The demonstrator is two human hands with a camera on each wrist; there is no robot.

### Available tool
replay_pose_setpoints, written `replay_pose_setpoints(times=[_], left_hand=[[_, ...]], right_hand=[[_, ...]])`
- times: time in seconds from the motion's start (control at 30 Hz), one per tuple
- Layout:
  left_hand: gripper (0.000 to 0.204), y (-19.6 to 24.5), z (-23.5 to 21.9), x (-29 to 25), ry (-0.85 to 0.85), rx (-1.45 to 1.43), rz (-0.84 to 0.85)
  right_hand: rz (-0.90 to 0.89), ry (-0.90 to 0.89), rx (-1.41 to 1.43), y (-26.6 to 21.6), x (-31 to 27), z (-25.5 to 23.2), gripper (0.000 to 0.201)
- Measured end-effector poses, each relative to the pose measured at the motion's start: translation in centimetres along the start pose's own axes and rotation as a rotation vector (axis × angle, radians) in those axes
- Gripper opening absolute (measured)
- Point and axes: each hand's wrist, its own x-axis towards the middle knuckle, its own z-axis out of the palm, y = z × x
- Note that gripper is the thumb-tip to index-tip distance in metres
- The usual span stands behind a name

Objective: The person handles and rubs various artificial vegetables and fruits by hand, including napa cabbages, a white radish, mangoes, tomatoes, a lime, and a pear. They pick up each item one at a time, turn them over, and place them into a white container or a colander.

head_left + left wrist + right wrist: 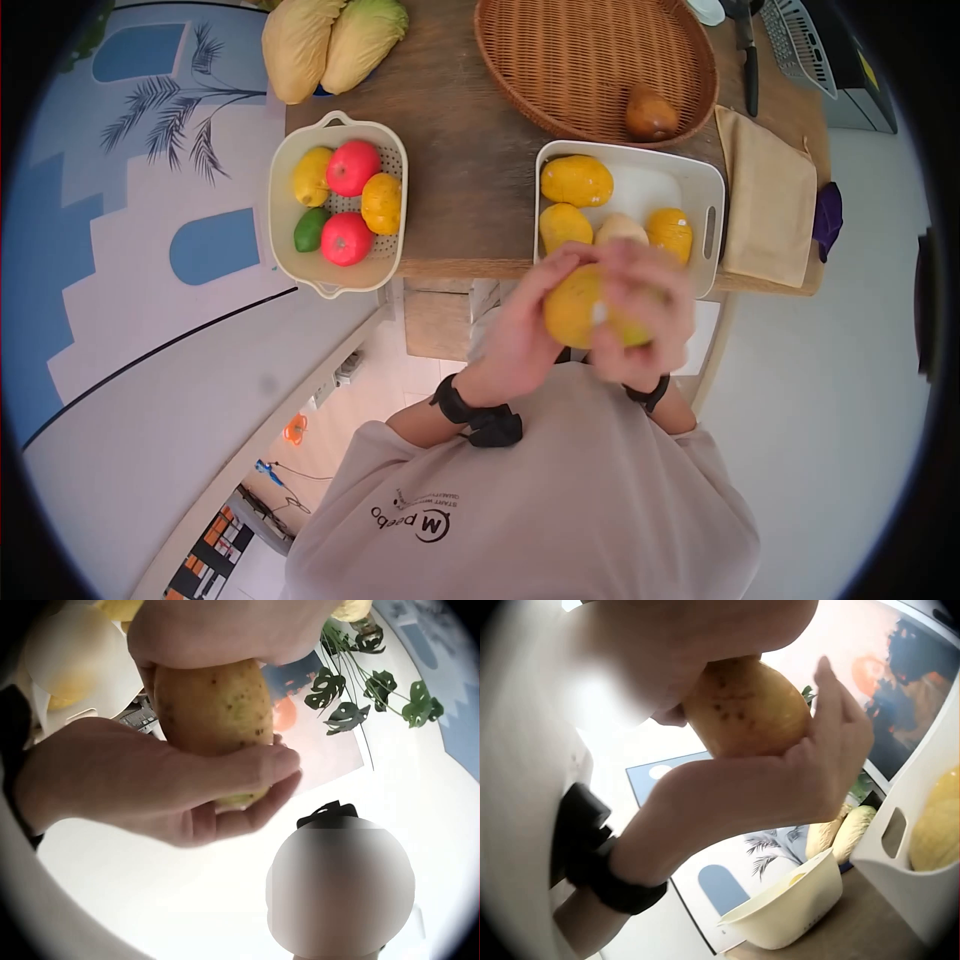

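In the head view a yellow mango (570, 312) with a small white sticker is held between both hands, in front of my chest and over the near edge of a white basin (630, 150). My left hand (527, 335) grips it from the left. Blurred, my right hand (655, 310) wraps its right side and covers part of the skin. Dark specks dot the mango (214, 705) in the left wrist view, where the right thumb and fingers curl round its lower end. Inside the basin lie several yellow mangoes (577, 181) and a paler round item (622, 229).
A cream colander (283, 245) with red, yellow and green produce stands left on the wooden table (455, 190). Behind the basin, a wicker tray (580, 60) holds a brown round fruit (651, 113). Cabbages (365, 45), a knife (750, 75) and a beige cloth (768, 200) lie around.
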Motion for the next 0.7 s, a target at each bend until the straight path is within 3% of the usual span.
replay_pose_setpoints(times=[0.03, 0.07, 0.17, 0.2, 0.27, 0.37, 0.5, 0.57, 0.67, 0.7], left_hand=[[0.039, -0.2, 0.6, -0.3, 0.077, 0.003, -0.017], [0.046, -0.6, -0.2, -0.4, 0.014, 0.01, -0.022], [0.048, 1.0, -2.4, -0.6, -0.104, 0.357, 0.125], [0.048, 1.8, -2.9, -1.2, -0.096, 0.351, 0.087], [0.052, 3.8, -3.9, -2.8, -0.084, 0.332, 0.008], [0.063, 6.8, -5.7, -3.7, -0.053, 0.739, 0.261], [0.072, 10.5, -9.8, -4.7, 0.635, 1.3, 0.688], [0.073, 12.2, -11.6, -4.5, 0.9, 1.346, 0.802], [0.07, 13.6, -14.0, -4.4, 1.07, 1.932, 1.053], [0.068, 13.0, -13.8, -3.8, 1.083, 1.857, 1.091]], right_hand=[[0.145, 0.095, -0.052, 0.2, 0.3, 0.0, 0.015], [0.105, 0.02, -0.11, 0.5, -0.1, -0.4, 0.025], [-0.135, -0.163, 0.058, 0.3, 0.0, 0.5, 0.024], [-0.163, -0.223, 0.018, 0.7, -0.2, 0.4, 0.028], [0.049, -0.21, -0.003, 1.3, 0.1, 0.2, 0.036], [0.259, -0.138, -0.004, 3.1, -0.6, -0.3, 0.051], [0.361, -0.133, -0.141, 3.9, -1.7, -1.7, 0.043], [0.406, -0.148, -0.216, 4.1, -2.3, -2.3, 0.042], [0.485, -0.143, -0.318, 4.1, -2.6, -3.1, 0.046], [0.482, -0.108, -0.353, 4.3, -2.7, -3.6, 0.046]])
